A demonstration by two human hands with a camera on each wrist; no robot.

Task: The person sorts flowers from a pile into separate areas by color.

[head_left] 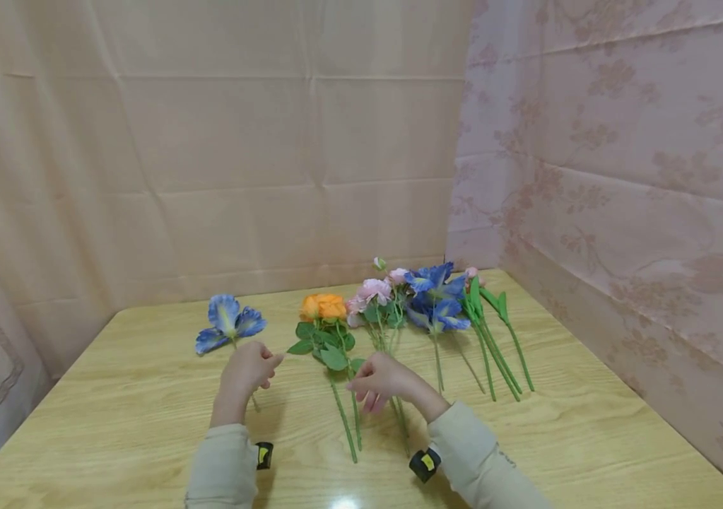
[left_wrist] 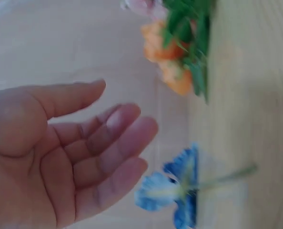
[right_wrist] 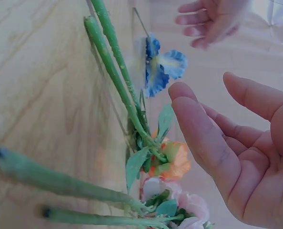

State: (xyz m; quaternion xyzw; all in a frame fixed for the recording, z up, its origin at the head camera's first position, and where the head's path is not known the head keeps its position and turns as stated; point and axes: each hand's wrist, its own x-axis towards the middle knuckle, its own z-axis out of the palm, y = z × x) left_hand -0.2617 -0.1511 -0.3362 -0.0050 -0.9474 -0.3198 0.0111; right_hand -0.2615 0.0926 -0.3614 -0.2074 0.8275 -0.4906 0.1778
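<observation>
My left hand (head_left: 249, 369) hovers over the stem of a single blue iris (head_left: 225, 317) at the left of the table. In the left wrist view its fingers (left_wrist: 114, 164) are loosely bent with nothing between them. Above the stems of the orange roses (head_left: 324, 307) is my right hand (head_left: 381, 379), also holding nothing; the right wrist view shows its thumb apart from the relaxed fingers (right_wrist: 206, 136). Just beyond that hand lie pink flowers (head_left: 374, 291), their stems partly hidden behind it. The roses' green stems (right_wrist: 110, 67) rest on the wood.
More blue irises (head_left: 437, 311) lie right of the pink flowers. Farther right are several green stems (head_left: 493, 353) with a pink bloom (head_left: 472, 273) at their far end. The wooden table (head_left: 113, 424) meets a beige curtain (head_left: 221, 155) behind and a patterned cloth (head_left: 641, 184) on the right.
</observation>
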